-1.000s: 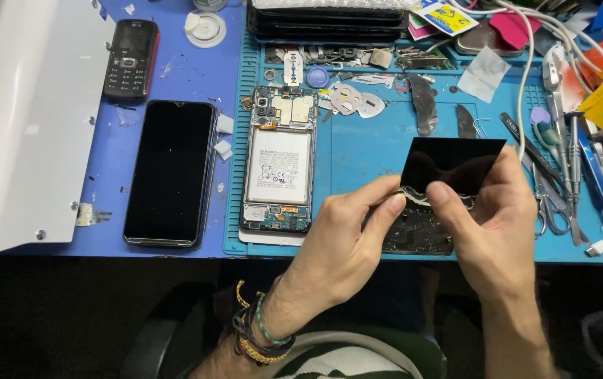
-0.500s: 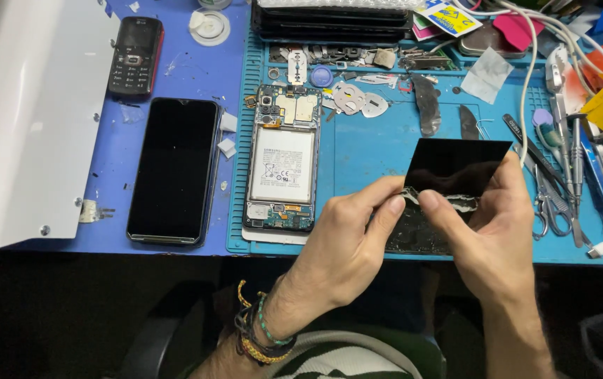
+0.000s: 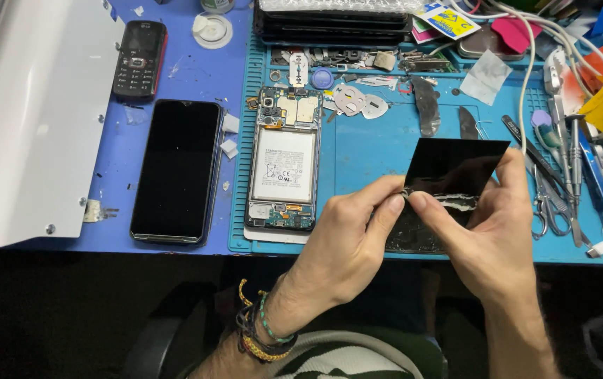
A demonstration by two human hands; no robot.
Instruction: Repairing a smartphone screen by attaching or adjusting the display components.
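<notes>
A single head-worn camera supplies the only view. It looks steeply down and forward over the bench [image 3: 175, 260], from the seated person's side. The landmark is the teal work mat [image 3: 372, 140], which fills the centre and right of the frame. Left of the mat lies blue bench surface; below the mat, the bench edge and the person's lap appear. The range is close, within arm's reach. No second view overlaps.
</notes>
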